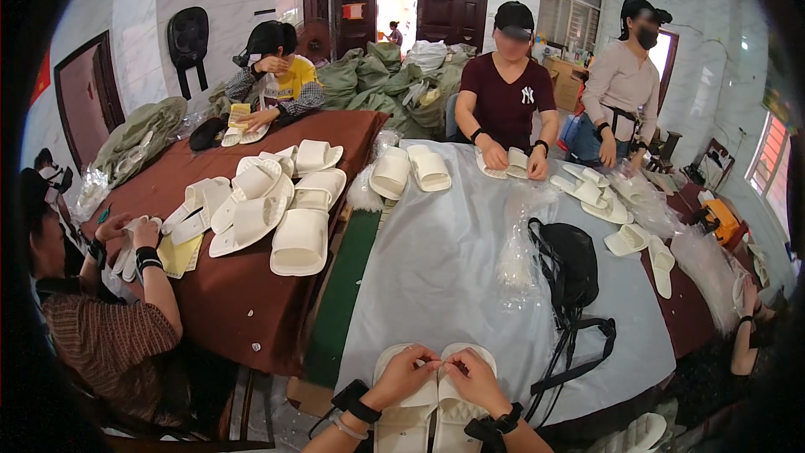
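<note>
Pinching fingertips together, left hand (408, 372) and right hand (472, 376) rest atop white slippers (402, 424).

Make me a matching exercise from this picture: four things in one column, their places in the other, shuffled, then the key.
Things:
1. pair of white slippers
2. black bag
3. heap of white slippers
4. green sacks

Places:
A. piled at the far end of the room, by the door
B. under the left hand and right hand, at the near edge of the grey cloth
C. on the brown cloth
D. on the grey cloth, right of its middle, straps trailing toward the near edge

Pairs: 1-B, 2-D, 3-C, 4-A
</note>
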